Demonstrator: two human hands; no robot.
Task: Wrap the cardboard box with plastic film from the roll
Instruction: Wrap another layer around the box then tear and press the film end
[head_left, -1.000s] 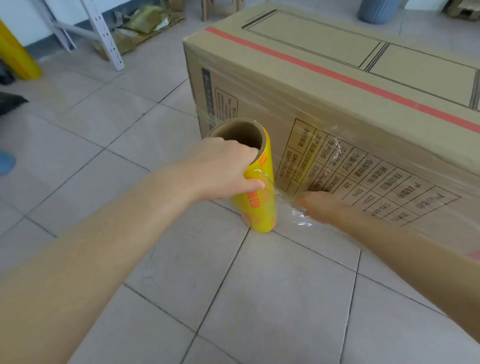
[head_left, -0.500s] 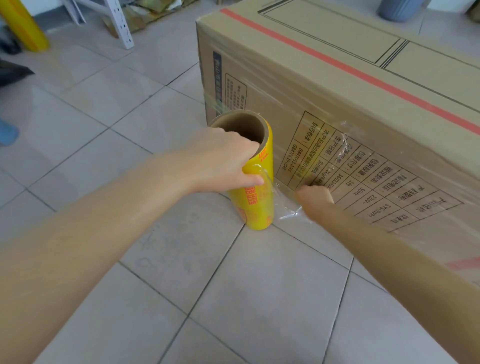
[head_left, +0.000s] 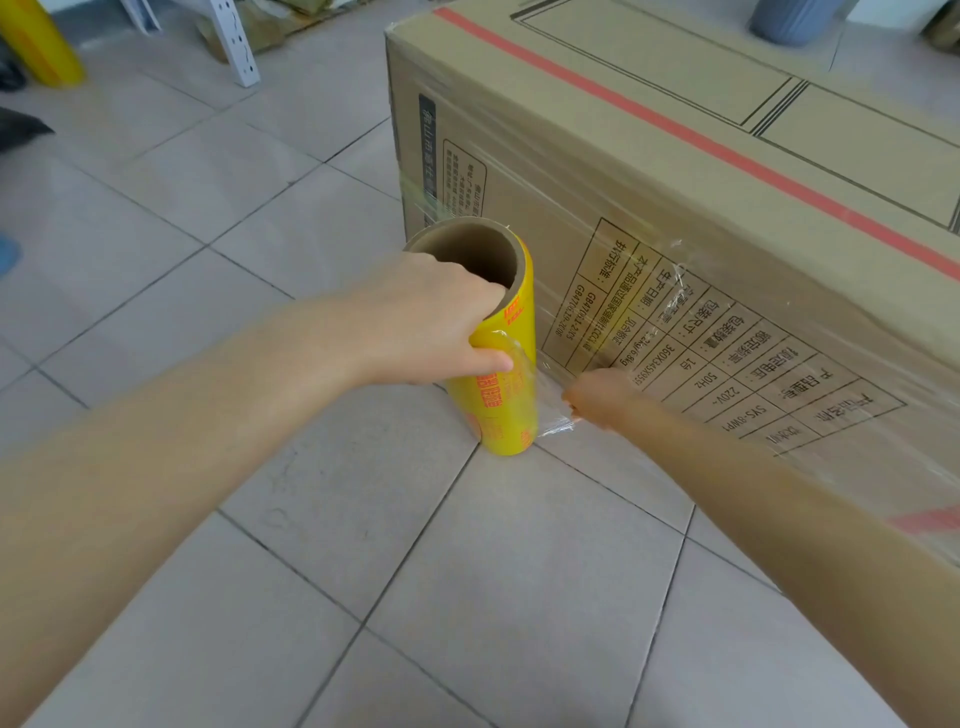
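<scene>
A large brown cardboard box (head_left: 675, 171) with a red stripe and a printed label table stands on the tiled floor at right. Clear plastic film covers its near side. A yellow roll of plastic film (head_left: 501, 384) with a brown cardboard core stands upright on the floor beside the box's near face. My left hand (head_left: 431, 322) grips the roll near its top. My right hand (head_left: 597, 397) is closed on the loose film (head_left: 553, 410) stretched between the roll and the box, low against the box's side.
A second yellow roll (head_left: 39, 44) stands at the far left. A white perforated metal post (head_left: 234, 41) and crumpled cardboard lie behind it. A blue-grey bin (head_left: 795, 18) stands beyond the box. Something dark (head_left: 21, 127) lies at the left edge.
The view has shifted closer and to the left along the box. The roll and both hands sit slightly nearer the box's left corner; the grips are unchanged.
</scene>
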